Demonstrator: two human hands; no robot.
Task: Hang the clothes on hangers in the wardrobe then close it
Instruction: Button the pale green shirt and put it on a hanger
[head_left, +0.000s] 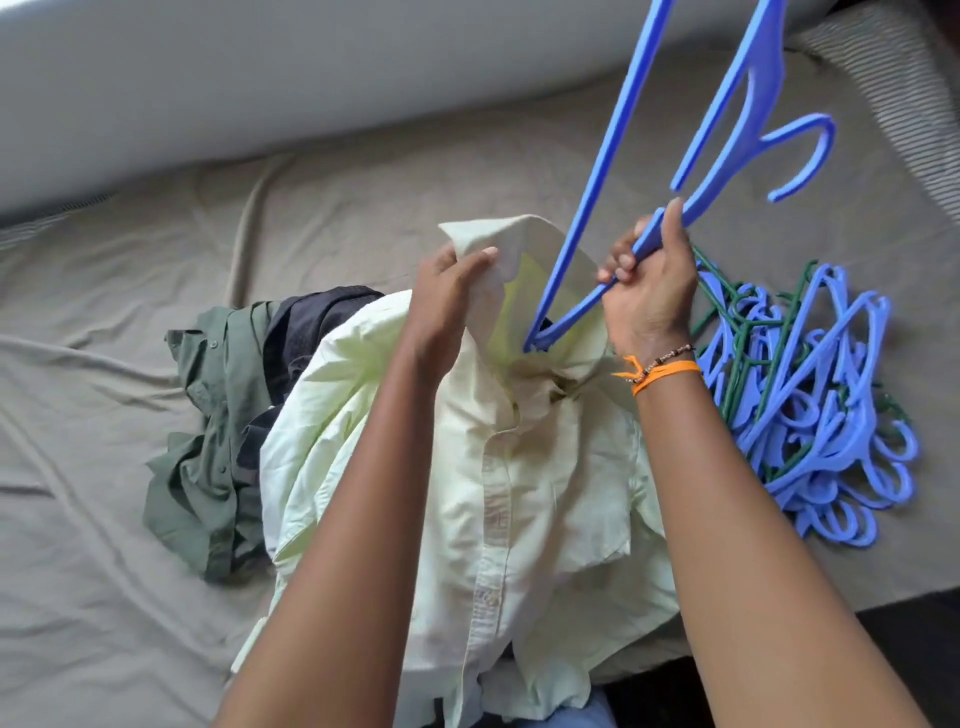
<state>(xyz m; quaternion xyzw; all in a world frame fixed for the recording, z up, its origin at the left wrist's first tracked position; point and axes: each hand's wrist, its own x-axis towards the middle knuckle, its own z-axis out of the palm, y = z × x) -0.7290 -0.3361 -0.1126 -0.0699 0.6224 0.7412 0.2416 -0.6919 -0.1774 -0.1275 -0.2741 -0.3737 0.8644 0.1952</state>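
A pale yellow button-up shirt (524, 493) lies in front of me on the bed. My left hand (449, 296) pinches its collar and lifts it. My right hand (647, 291) grips one arm of a blue plastic hanger (727, 130), which is tilted up and to the right. The hanger's lower corner pokes into the shirt's neck opening. An orange band sits on my right wrist.
A green shirt (208, 431) and a dark garment (306, 322) lie crumpled to the left on the bed's tan sheet (104, 519). A heap of several blue and green hangers (810, 410) lies at the right. A striped pillow (893, 93) sits top right, a pale wall behind.
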